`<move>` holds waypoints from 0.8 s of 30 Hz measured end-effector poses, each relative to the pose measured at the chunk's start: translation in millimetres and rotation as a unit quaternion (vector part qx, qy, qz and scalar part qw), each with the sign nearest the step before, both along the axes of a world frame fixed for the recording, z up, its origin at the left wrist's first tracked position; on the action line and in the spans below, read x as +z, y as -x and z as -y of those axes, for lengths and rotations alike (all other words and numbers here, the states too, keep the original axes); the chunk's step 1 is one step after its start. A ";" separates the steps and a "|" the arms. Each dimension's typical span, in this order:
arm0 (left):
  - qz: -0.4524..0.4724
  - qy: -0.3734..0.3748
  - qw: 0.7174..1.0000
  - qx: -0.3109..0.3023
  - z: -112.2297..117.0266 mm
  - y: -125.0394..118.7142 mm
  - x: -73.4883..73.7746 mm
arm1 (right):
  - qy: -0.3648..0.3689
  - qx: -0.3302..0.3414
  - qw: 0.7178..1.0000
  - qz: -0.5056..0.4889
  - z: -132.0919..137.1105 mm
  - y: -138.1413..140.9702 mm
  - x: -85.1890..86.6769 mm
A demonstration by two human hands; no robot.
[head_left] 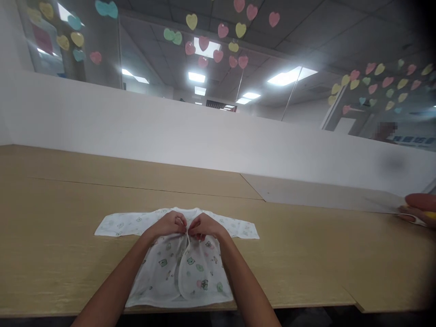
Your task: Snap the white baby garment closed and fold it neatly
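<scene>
Baby shirt, white with small printed animal figures, spread flat on light wooden table, near the front edge, sleeves out to left and right, hem toward the viewer. Front panels overlapping down the middle, curved edge of right panel lying over the left.

Left hand and right hand side by side at the chest of the shirt, just below the neckline, knuckles almost touching. Fingers of both curled in, tips pinched on thin white tie strings at the front closure; exact grip hidden by the knuckles. Forearms entering from the near edge, crossing over the lower part of the shirt.

Far side of table bounded by low white partition; above it, glass panes with pastel heart stickers and lit ceiling panels. At far right edge, another person's hand at table level, touching something white and yellow, too cropped to identify. Seam between table panels running from the middle toward the right.
</scene>
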State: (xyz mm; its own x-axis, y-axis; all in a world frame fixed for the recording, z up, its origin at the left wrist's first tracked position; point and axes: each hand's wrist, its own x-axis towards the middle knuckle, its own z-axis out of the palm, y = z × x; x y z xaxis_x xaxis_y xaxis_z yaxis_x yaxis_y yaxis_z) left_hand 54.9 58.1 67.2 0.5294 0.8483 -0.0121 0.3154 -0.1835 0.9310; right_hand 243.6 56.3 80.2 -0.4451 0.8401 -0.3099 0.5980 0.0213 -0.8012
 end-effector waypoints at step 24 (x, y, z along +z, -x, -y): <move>0.073 0.089 0.992 0.045 -3.9 -5.7 -12.8 | 0.025 -0.073 0.997 -0.031 0.8 13.3 -7.3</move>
State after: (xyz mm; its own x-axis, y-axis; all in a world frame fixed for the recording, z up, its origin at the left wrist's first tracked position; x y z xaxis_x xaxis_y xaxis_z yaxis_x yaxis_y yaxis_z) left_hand 60.6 61.9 54.4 0.4587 0.8835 -0.0949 0.1816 0.0114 0.9833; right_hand 230.3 55.5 72.8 -0.3398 0.8814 -0.3280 0.5407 -0.1022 -0.8350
